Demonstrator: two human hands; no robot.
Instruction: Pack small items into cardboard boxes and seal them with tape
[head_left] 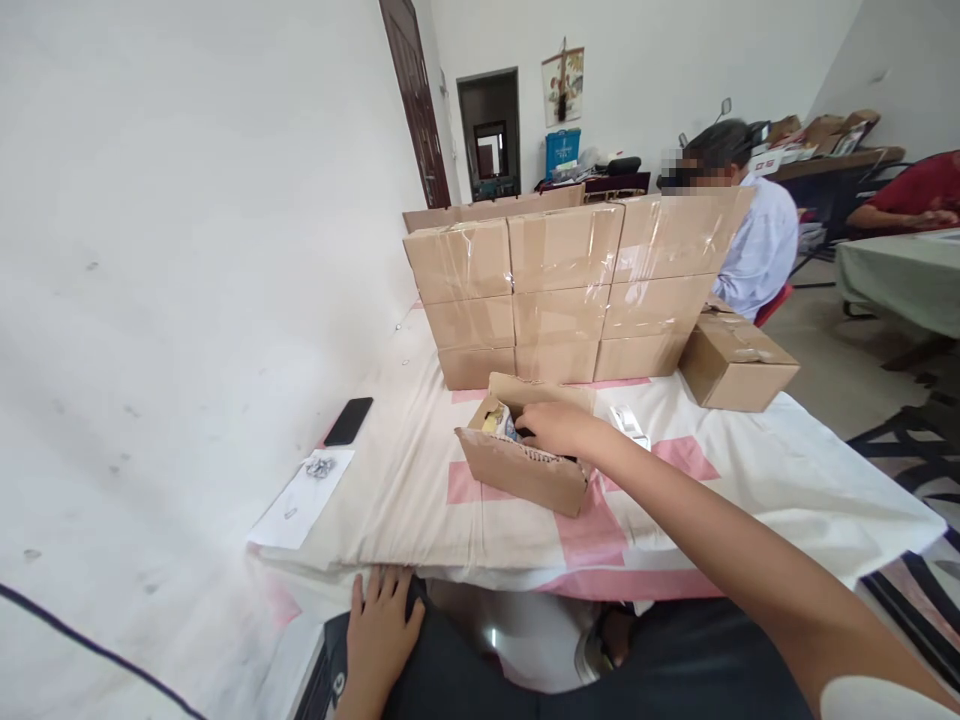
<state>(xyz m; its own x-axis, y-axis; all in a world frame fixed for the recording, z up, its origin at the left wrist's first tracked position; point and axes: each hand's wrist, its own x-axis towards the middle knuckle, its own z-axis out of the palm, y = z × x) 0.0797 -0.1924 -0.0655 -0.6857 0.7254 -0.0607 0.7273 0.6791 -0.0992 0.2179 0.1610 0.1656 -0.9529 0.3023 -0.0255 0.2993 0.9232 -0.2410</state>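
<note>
An open cardboard box (523,475) stands on the cloth-covered table, with a yellow and white packet (497,420) inside at its left end. My right hand (556,430) reaches into this box from the right; its fingertips are hidden inside, so what they hold, if anything, cannot be made out. Down on my dark trousers, by the table's front edge, my left hand (381,625) lies flat with its fingers spread and holds nothing. Just right of the open box is a small white item (628,424).
Stacked taped cartons (562,290) form a wall behind the open box. Another carton (739,360) sits at the right. A black phone (349,421) and a white paper (300,505) lie at the left. Beyond the cartons sits a person in a light shirt (761,240).
</note>
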